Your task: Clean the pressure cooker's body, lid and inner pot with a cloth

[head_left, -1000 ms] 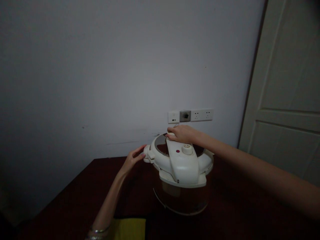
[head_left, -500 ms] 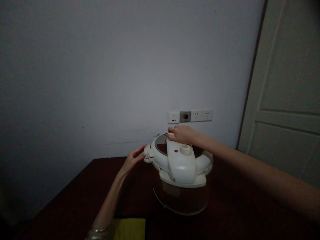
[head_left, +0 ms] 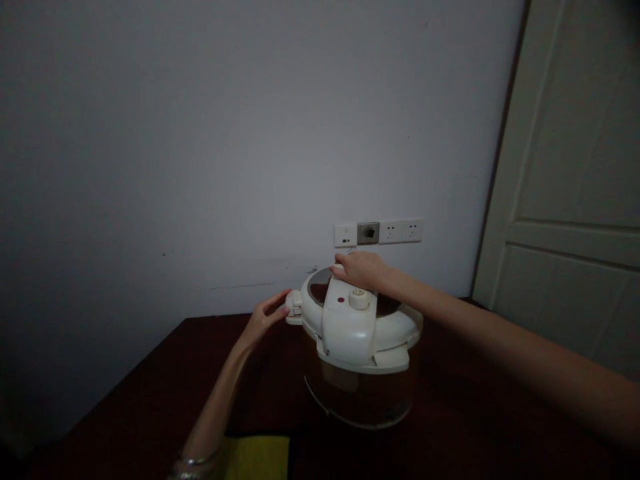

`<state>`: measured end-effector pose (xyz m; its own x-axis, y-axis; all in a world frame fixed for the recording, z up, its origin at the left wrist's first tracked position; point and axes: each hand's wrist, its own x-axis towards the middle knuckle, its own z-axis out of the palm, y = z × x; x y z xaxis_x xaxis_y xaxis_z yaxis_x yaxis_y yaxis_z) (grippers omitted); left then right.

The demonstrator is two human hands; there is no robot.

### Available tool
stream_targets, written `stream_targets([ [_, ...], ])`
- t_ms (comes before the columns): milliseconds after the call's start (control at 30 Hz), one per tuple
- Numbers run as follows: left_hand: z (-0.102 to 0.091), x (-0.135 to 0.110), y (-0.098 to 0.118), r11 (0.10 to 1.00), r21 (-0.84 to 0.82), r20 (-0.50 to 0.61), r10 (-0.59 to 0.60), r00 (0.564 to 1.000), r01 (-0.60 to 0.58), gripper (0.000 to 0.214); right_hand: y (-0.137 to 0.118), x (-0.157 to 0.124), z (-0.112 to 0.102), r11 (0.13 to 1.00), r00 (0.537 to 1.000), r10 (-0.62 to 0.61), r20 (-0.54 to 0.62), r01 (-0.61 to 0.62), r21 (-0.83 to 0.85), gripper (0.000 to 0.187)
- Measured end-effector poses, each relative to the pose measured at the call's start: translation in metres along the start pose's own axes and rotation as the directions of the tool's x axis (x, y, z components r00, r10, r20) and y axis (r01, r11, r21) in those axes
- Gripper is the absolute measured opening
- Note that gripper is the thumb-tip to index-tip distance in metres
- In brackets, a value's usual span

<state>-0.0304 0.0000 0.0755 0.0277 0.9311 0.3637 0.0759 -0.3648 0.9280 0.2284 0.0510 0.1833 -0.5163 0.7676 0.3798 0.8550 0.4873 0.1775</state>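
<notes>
An electric pressure cooker with a dark reddish-brown body stands on the table. Its white lid carries a broad white handle bar with a round valve knob and a small red button. My right hand is closed around the far end of that handle bar; its fingertips are partly hidden. At the cooker's left, my left hand pinches the white side handle between thumb and fingers. The front of the handle bar sits left of the middle of the white front rim piece.
A dark red table carries the cooker. Near its front edge lies a yellow item with a black border, partly behind my left forearm. Several wall sockets sit behind the cooker. A pale panelled door stands at the right.
The lid has turned clockwise as seen from above: the front of its handle bar moved left across the rim. My right hand turned with it; my left hand stayed on the side handle.
</notes>
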Motion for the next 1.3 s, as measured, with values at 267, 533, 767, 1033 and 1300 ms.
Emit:
stream_targets([
  [267,0.001,0.000,0.000,1.000,-0.027,-0.001,-0.016,1.000,0.016,0.060,-0.003,0.000,0.001,0.999,0.999,0.034,-0.002,-0.034,-0.003,0.051],
  [533,0.002,-0.001,0.001,1.000,-0.019,0.008,-0.014,1.000,0.014,0.059,-0.005,0.000,0.003,0.998,0.998,0.065,-0.009,-0.065,-0.005,0.052],
  [767,0.003,-0.001,0.003,0.999,-0.030,0.022,-0.014,1.000,0.015,0.057,-0.004,0.000,0.001,0.997,0.997,0.079,-0.006,-0.079,0.022,0.053],
  [1033,0.004,-0.001,-0.004,0.992,-0.124,0.016,0.007,1.000,-0.005,0.054,0.013,0.006,-0.013,0.982,0.990,-0.050,0.132,0.025,0.186,0.071],
  [1300,0.006,-0.002,-0.005,0.990,-0.139,-0.008,-0.018,1.000,0.017,0.059,0.076,-0.010,-0.021,0.783,1.000,0.028,0.005,-0.025,0.622,0.065],
])
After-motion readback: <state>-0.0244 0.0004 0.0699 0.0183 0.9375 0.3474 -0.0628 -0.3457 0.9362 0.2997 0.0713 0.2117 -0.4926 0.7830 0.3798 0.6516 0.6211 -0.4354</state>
